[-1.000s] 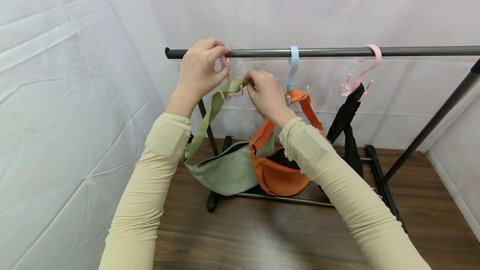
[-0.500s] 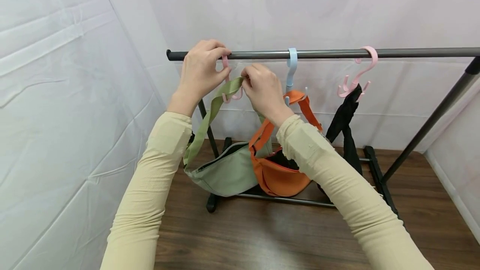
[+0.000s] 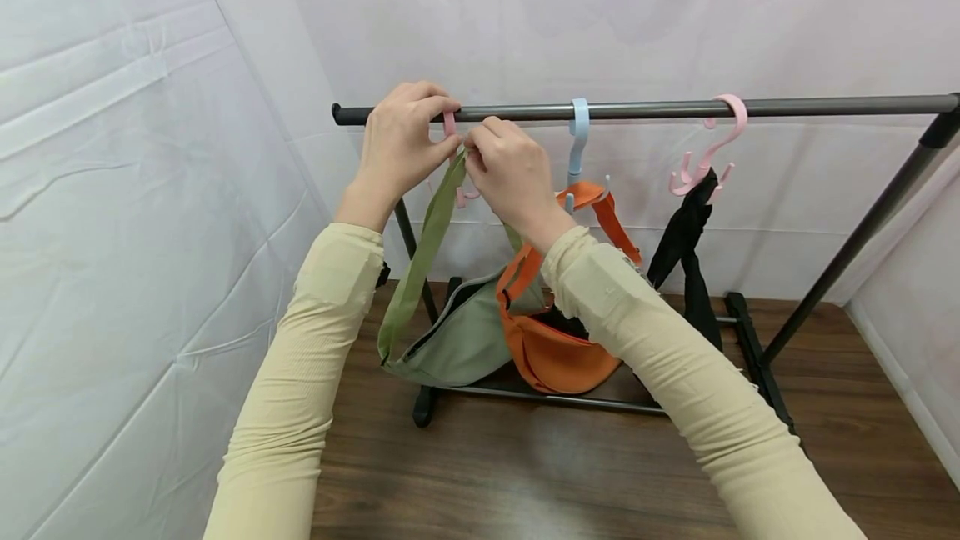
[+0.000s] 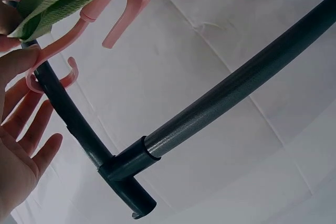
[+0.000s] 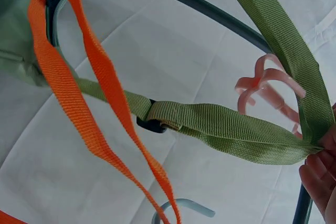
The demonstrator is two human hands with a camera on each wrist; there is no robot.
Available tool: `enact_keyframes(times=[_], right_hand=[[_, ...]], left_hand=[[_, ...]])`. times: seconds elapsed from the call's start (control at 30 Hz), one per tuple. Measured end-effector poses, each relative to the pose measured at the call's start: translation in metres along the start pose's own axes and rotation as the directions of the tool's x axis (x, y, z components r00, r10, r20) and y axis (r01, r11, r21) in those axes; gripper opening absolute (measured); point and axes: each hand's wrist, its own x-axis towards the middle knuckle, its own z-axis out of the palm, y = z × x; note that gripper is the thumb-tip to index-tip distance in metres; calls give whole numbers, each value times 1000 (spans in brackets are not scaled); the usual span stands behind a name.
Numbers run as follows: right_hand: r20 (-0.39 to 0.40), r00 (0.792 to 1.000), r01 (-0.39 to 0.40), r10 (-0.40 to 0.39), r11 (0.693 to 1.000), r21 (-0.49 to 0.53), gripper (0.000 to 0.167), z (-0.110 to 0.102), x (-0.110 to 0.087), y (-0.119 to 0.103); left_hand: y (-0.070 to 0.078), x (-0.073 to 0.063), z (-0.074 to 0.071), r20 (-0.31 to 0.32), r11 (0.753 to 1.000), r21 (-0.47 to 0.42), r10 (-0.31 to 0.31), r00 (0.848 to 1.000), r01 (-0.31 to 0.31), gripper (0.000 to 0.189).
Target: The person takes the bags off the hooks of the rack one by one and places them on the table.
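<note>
My left hand (image 3: 403,140) is at the left end of the dark metal rail (image 3: 645,110), holding a pink swivel hook (image 3: 449,123) between thumb and fingers. In the left wrist view, the hook's curve (image 4: 58,45) passes round the rail and its prongs point away. My right hand (image 3: 513,177) pinches the folded top of a green webbing strap (image 3: 431,240), close beside the left thumb. A sage-green waist bag (image 3: 465,344) hangs from that strap, its zip partly showing. In the right wrist view, the pinched strap (image 5: 231,129) is apart from the pink prongs (image 5: 268,85).
A light-blue hook (image 3: 577,140) carries an orange waist bag (image 3: 566,361), which overlaps the green one. Farther right, another pink hook (image 3: 738,119) holds a black strap (image 3: 684,227). The rack's legs stand on a wooden floor (image 3: 480,473); white sheeting (image 3: 630,23) lies behind.
My right hand has moved left and slightly up with the strap, closer to my left hand. The strap now rises off the pink prongs and the green bag tilts. The left hand stays put.
</note>
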Motion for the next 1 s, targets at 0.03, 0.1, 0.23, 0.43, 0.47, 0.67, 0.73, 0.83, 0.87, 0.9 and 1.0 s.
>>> enact_keyframes(times=[0.03,0.1,0.23,0.43,0.47,0.67,0.73,0.83,0.87,0.9,1.0], right_hand=[[-8,1000,7,-7,1000,-4,15,0,0,-1],[-18,1000,18,-19,1000,-10,14,-1,1,-2],[-34,999,42,-42,999,-17,14,-3,3,-6],[-38,997,64,-65,998,-3,14,-5,2,-9],[-36,997,68,-68,998,0,14,-5,2,-10],[-32,997,76,-75,997,29,15,-7,-1,-13],[-37,996,79,-78,996,35,15,-8,-2,-14],[-46,995,85,-83,996,38,14,-9,-3,-15],[-50,995,88,-86,995,38,14,-9,-3,-16],[-53,994,93,-91,995,37,14,-10,-4,-16],[-60,992,109,-107,994,32,13,-11,-4,-18]], left_hand=[[0,0,0,0,1000,-3,-2,1000,2,21],[0,1,0,-2,1000,-6,-5,1000,5,21],[-1,1,1,-5,1000,-1,-4,1000,4,25],[-3,1,2,-6,1000,8,-1,1000,1,27],[-3,1,2,-8,1000,8,-2,1000,2,27],[-3,-3,3,-47,1000,9,13,999,-12,20],[-2,-6,2,-63,1000,3,23,998,-23,21],[-1,-15,-3,-73,1000,-20,20,997,-21,21],[0,-19,-4,-77,999,-28,20,997,-22,22],[0,-23,-5,-83,999,-34,20,996,-23,22],[1,-37,-9,-105,998,-45,32,994,-37,23]])
